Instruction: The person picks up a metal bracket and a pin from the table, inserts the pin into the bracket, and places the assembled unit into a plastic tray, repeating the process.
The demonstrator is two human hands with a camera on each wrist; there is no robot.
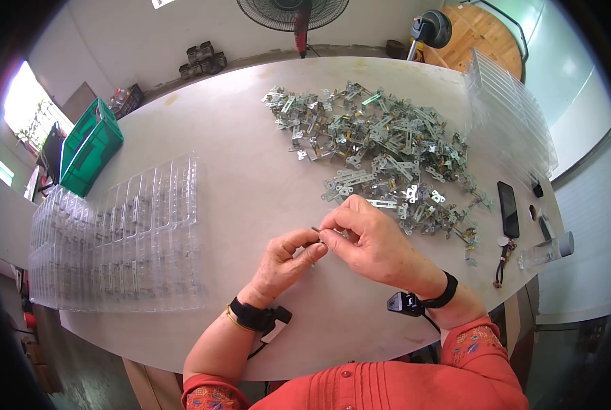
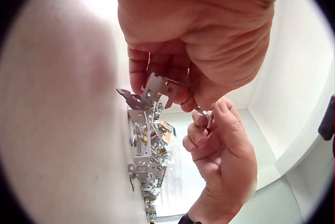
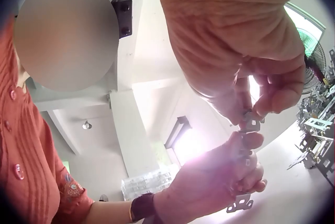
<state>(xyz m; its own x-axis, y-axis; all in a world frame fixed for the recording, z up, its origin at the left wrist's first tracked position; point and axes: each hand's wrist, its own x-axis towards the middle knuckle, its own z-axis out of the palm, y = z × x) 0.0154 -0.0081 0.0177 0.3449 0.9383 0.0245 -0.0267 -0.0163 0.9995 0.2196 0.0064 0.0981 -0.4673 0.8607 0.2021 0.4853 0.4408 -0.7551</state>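
Observation:
My left hand (image 1: 288,263) grips a stamped metal bracket (image 2: 157,89) with holes and bent tabs; fingers and thumb hide its middle. In the right wrist view one flat, holed end (image 3: 242,203) sticks out below the left fingers. At the bracket's other end, my right hand (image 1: 370,239) pinches a small metal tab (image 3: 252,123) between thumb and fingers. The fingertips of both hands almost meet there, low over the table. Just beyond the hands lies a large heap of similar metal parts (image 1: 387,137), some with brass-coloured pieces.
Clear plastic trays (image 1: 114,239), stacked and holding metal parts, stand at left, with a green crate (image 1: 90,147) behind. More clear trays (image 1: 510,113) stand at far right. A phone (image 1: 507,208), a keyring (image 1: 503,263) and a clear bottle (image 1: 548,251) lie along the right edge.

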